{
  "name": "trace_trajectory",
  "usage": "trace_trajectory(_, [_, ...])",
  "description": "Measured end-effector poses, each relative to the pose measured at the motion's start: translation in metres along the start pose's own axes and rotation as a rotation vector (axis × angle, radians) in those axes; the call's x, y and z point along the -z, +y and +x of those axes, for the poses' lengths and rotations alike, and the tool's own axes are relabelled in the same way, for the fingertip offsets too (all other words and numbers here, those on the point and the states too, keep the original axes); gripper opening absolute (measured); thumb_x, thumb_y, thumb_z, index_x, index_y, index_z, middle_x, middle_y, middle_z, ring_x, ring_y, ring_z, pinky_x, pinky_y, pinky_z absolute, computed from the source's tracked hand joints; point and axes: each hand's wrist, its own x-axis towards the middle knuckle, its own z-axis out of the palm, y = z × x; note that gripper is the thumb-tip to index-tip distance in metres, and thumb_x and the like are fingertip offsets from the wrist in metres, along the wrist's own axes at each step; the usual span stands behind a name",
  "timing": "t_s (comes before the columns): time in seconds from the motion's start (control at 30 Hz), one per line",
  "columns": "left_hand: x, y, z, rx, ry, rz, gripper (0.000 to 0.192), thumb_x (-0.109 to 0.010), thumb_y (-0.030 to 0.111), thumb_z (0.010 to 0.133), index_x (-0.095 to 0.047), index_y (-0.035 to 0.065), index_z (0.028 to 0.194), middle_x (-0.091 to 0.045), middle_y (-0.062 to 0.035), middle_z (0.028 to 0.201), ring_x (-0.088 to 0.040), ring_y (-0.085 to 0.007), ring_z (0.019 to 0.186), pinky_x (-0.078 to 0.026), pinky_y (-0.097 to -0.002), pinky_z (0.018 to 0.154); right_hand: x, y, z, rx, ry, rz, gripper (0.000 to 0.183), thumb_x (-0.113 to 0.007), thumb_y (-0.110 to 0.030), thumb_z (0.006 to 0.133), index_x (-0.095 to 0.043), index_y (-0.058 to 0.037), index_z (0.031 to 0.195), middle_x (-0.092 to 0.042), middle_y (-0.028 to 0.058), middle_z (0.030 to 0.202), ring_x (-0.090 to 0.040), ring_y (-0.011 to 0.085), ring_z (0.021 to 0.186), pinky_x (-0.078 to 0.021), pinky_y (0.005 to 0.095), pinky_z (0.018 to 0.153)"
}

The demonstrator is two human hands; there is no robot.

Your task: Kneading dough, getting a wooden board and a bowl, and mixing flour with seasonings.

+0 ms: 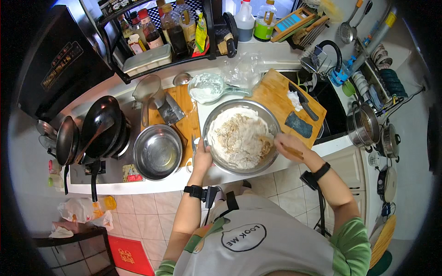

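Note:
A large stainless steel bowl (274, 119) stands near the counter's front edge. White flour with a tan, wet-looking patch (238, 136) fills much of its bottom. My left hand (203, 156) grips the bowl's left rim. Wooden chopsticks (292, 151) are in my right hand (288, 146) at the right rim, their tips in the tan part of the mixture; hand and tips look blurred. Left of the bowl, a smaller metal basin (158, 151) overlaps a wooden board (191, 120). Behind it lies a pale green strainer-like scoop (207, 88) holding white powder.
Right of the bowl, a cutting board (272, 86) bears a black-handled knife (304, 101) and a dark cloth-like piece (298, 125). A cleaver (171, 108) and plastic measuring jug (148, 89) lie left. Stacked woks (103, 127) occupy the stove; a black sink (331, 100) is at right.

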Motion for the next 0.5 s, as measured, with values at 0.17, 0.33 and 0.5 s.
trace_trajectory(0.17, [-0.006,-0.003,0.001,-0.018,0.003,-0.052,0.051,-0.043,0.009,0.087,-0.025,0.0071,0.135,-0.059,-0.0167,0.096,-0.055,-0.0175,0.049,-0.045,-0.0276,0.036,-0.031,0.001,0.043,-0.171,0.343,0.219,0.015,-0.047,-0.018,0.085,-0.040,-0.0056,0.081,-0.049,0.0134,0.064,-0.051,0.0273,0.056,-0.0397,0.0362,0.051])
trace_trajectory(0.33, [-0.006,-0.043,0.021,-0.189,0.117,0.107,0.051,-0.043,0.009,0.087,-0.025,0.0062,0.134,-0.059,-0.0168,0.098,-0.059,-0.0194,0.054,-0.048,-0.0286,0.036,-0.050,-0.037,0.075,-0.039,0.292,0.254,0.014,-0.045,-0.019,0.086,-0.042,-0.0064,0.079,-0.050,0.0121,0.064,-0.047,0.0245,0.052,-0.0382,0.0337,0.048])
trace_trajectory(0.5, [-0.003,-0.027,0.008,-0.136,0.108,0.243,0.049,-0.042,0.013,0.088,-0.025,0.0040,0.133,-0.058,-0.0220,0.099,-0.060,-0.0223,0.056,-0.049,-0.0294,0.040,-0.051,-0.056,0.059,0.183,0.123,0.274,0.012,-0.046,-0.014,0.083,-0.042,-0.0050,0.077,-0.048,0.0128,0.064,-0.050,0.0271,0.056,-0.0385,0.0365,0.050])
